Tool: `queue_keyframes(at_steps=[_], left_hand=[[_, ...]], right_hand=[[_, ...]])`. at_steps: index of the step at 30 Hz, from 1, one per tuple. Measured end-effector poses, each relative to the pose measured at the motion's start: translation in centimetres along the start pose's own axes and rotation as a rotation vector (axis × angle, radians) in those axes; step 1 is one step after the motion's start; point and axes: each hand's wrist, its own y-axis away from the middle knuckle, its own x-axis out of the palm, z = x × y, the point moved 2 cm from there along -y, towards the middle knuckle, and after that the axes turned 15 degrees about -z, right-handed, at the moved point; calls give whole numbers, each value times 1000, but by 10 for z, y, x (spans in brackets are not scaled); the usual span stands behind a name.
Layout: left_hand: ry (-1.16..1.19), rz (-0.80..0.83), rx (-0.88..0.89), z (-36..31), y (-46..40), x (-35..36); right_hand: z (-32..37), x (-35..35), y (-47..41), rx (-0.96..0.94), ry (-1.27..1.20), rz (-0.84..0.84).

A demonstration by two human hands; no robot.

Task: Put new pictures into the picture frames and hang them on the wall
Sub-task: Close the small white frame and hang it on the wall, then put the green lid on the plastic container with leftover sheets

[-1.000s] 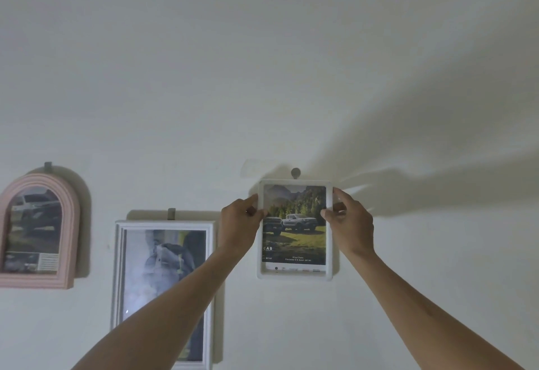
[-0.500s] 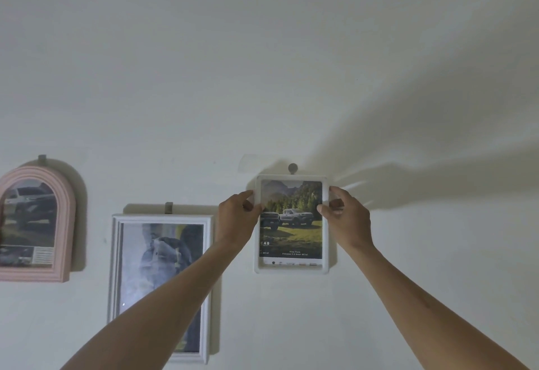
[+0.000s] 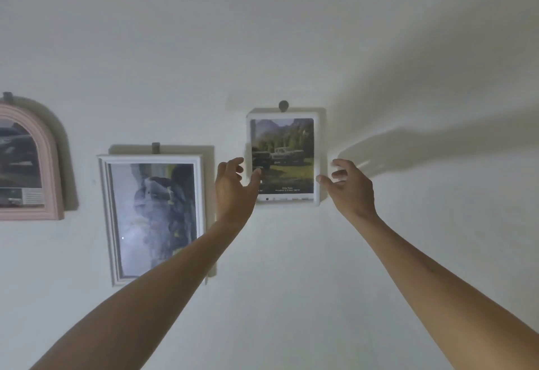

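Observation:
A small white picture frame (image 3: 284,124) with a picture of trucks in a meadow hangs on the wall from a grey hook (image 3: 283,105). My left hand (image 3: 233,189) hovers at the frame's lower left side, fingers loosely spread, thumb in front of its edge. My right hand (image 3: 350,186) is just right of the frame, fingers relaxed and apart from it. Neither hand holds anything.
A larger white frame (image 3: 151,218) hangs left of the small one, partly behind my left forearm. A pink arched frame (image 3: 32,162) hangs at the far left edge. The rest of the white wall (image 3: 291,34) is bare, with shadows at the right.
Both hands have let go of the small white frame and drawn slightly down and away from its sides. The frame now hangs on the hook by itself.

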Motion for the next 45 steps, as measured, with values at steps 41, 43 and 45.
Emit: queue_keyframes(at_steps=[41,43,45], left_hand=[[-1050,1038,-925,168,446,-90],[-1050,1002,-962,168,445,-91],[-1040,959,-988,168,443,-92]], right_hand=[[-407,-88,310,820,791,1002],[-400,-89,307,865,778,991],[-403,-91,307,899,751,979]])
